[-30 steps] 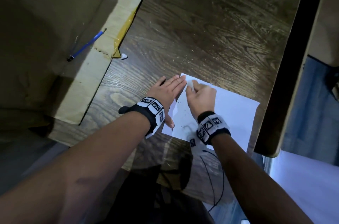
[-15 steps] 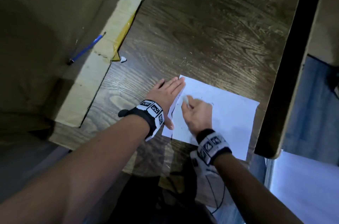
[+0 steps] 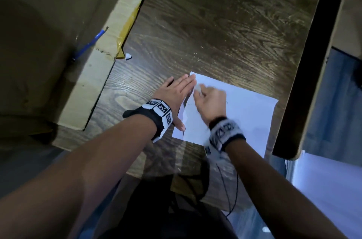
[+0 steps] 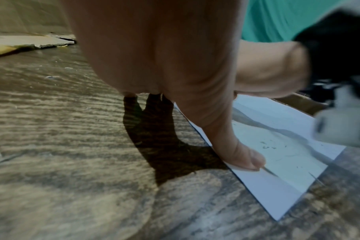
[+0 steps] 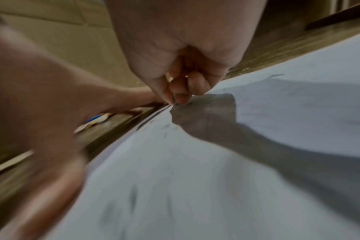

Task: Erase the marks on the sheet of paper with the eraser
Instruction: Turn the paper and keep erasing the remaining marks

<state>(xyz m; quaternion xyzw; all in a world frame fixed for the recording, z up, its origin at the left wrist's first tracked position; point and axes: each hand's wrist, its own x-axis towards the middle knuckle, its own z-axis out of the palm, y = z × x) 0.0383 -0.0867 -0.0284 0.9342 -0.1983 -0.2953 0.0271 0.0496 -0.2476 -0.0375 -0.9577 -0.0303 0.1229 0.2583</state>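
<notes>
Lying on the near right part of the wooden table (image 3: 225, 23), the sheet of paper (image 3: 252, 119) carries faint dark marks (image 4: 267, 147) near its left edge. Your right hand (image 3: 210, 103) has its fingers curled, pinching the small white eraser (image 3: 198, 88) against the sheet's far left corner. Your left hand (image 3: 176, 95) lies flat with straight fingers together, thumb (image 4: 238, 155) pressing the sheet's left edge. Farther left, a blue pen (image 3: 91, 43) rests on cardboard (image 3: 94, 82).
</notes>
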